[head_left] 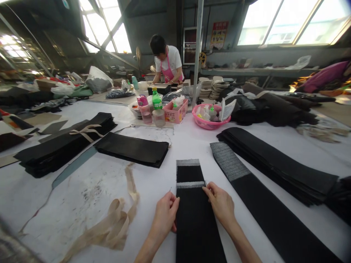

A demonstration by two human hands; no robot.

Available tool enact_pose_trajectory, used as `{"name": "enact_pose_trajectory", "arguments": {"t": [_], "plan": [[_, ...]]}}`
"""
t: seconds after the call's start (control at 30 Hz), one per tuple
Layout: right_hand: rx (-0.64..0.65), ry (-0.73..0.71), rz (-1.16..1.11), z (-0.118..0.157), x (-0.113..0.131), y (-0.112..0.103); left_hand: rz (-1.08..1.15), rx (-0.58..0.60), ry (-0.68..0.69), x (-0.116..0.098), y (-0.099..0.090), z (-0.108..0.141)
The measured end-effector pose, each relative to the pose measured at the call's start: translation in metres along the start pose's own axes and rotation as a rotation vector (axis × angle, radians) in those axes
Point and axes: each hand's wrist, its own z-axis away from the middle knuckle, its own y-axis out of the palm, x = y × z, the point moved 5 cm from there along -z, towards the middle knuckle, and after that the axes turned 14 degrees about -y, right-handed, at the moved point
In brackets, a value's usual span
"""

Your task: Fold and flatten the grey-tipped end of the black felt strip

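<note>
A long black panel [197,223], perhaps fabric or leather, lies in front of me with a pale grey band across its far end. Its left edge is pinched by my left hand [166,212], thumb and fingers closed. On the opposite edge, near the grey band, my right hand [221,205] grips it between thumb and fingers. Beyond the band shows another black piece [189,173] with a grey far edge; whether it is separate I cannot tell. To the right, black strips [263,204] lie spread in a row, with the grey end of one exposed.
Black panels [131,148] and a tied bundle [68,144] lie left on the white table [153,179]. A beige cloth strip [117,223] curls nearby. A pink basket [210,124], a pink box [177,115] and a green bottle [157,99] stand farther back. A person [168,64] works beyond.
</note>
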Motion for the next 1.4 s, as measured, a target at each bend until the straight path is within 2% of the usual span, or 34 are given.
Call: {"name": "enact_pose_trajectory", "arguments": {"t": [0.23, 0.4, 0.5, 0.6, 0.73, 0.83, 1.07, 1.4], "plan": [[-0.006, -0.068, -0.068, 0.004, 0.002, -0.002, 0.000, 0.011, 0.050, -0.001, 0.001, 0.006], [0.017, -0.094, -0.201, 0.003, -0.005, 0.000, 0.012, 0.041, 0.007, 0.002, 0.006, 0.004], [0.046, -0.099, -0.361, 0.003, -0.011, 0.005, -0.041, 0.013, 0.061, 0.004, 0.005, 0.006], [0.116, -0.073, -0.624, 0.003, -0.015, 0.012, -0.059, -0.010, 0.123, 0.005, 0.002, 0.009], [0.161, 0.009, -0.816, 0.003, -0.021, 0.018, -0.037, 0.021, 0.115, 0.004, 0.000, 0.010], [0.140, 0.021, -0.793, 0.001, -0.024, 0.021, -0.021, 0.031, 0.090, 0.000, -0.001, 0.007], [0.074, 0.002, -0.583, -0.002, -0.024, 0.020, -0.028, 0.034, 0.038, -0.006, -0.004, -0.002], [0.051, -0.007, -0.344, -0.006, -0.014, 0.007, -0.021, 0.030, 0.031, -0.006, -0.002, -0.008]]}}
